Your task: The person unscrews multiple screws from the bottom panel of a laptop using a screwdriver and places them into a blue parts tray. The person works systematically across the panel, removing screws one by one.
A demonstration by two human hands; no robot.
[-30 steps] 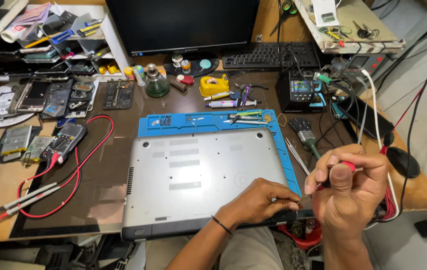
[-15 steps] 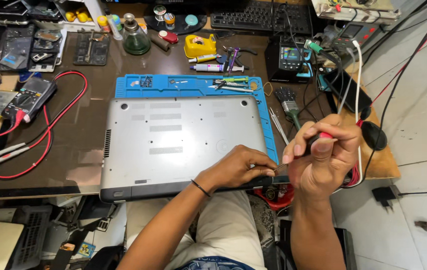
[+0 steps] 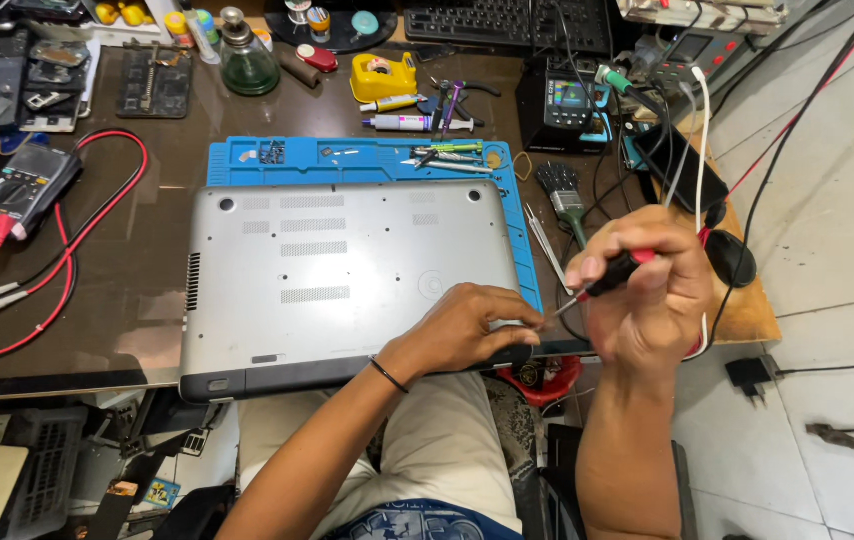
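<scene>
A dark brown workbench point(image 3: 137, 290) carries everything here, and on it one silver laptop point(image 3: 347, 270) lies bottom-up, partly on a single blue repair mat point(image 3: 367, 160) whose far strip holds small tools and loose parts. The left hand point(image 3: 467, 330) rests palm-down on the laptop's near right corner, fingers spread and curled over the edge, pinning the case rather than gripping anything. The right hand point(image 3: 647, 290) hovers just right of that corner, its fingers closed around one red-and-black screwdriver point(image 3: 612, 272), the tip angled down and left toward the left fingertips. The tip looks close to those fingertips, so a slip off a screw head could jab them or scratch the case; a freed screw could also roll off the near edge, since that corner overhangs the bench. Further out there is one multimeter point(image 3: 17, 190) at the left with red leads, one green glass bottle point(image 3: 247, 62) at the far side, one yellow tape dispenser point(image 3: 384, 76), one black anti-static brush point(image 3: 562, 195) right of the mat, and one pair of tweezers point(image 3: 545, 245) beside the mat's right edge.
</scene>
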